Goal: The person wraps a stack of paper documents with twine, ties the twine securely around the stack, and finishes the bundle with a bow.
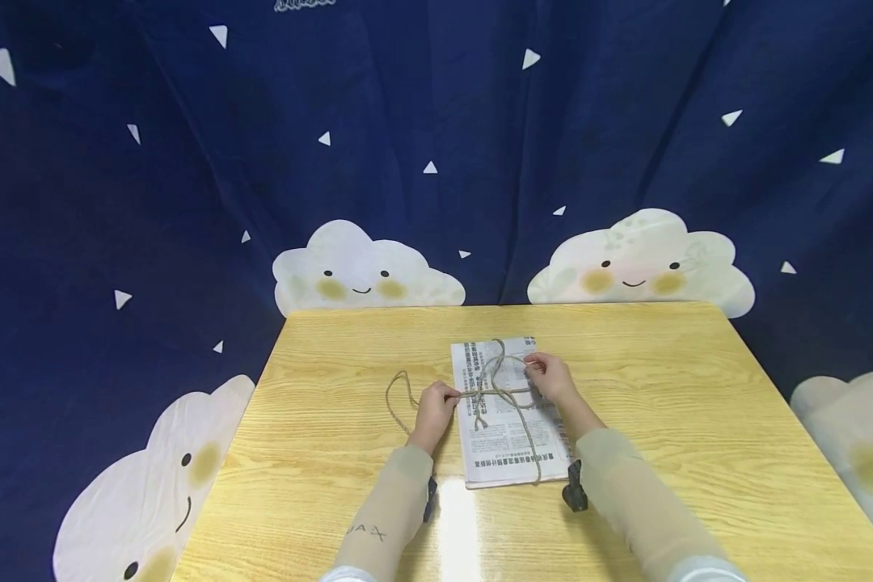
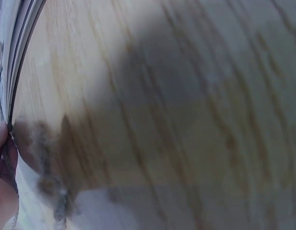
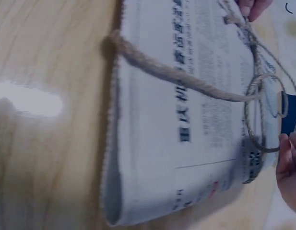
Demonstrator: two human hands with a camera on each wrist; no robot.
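A folded stack of newspapers (image 1: 505,449) lies on the table with twine (image 1: 530,440) running across it both lengthwise and crosswise. Loose loops of the twine cross near the middle of its upper half. At the stack's left edge my left hand (image 1: 433,414) pinches the twine between thumb and fingertips. My right hand (image 1: 555,381) pinches a strand by the upper right edge, and the right wrist view shows a loop (image 3: 247,115) leading to its fingertips. A frayed knotted end of twine rests on the print. In the left wrist view, only part of my left hand (image 2: 3,191) shows.
The wooden table (image 1: 335,356) extends on both sides of the stack. A slack length of twine (image 1: 389,396) curves over the tabletop left of my left hand. Behind the table hangs a dark blue curtain (image 1: 480,97) with clouds and white triangles.
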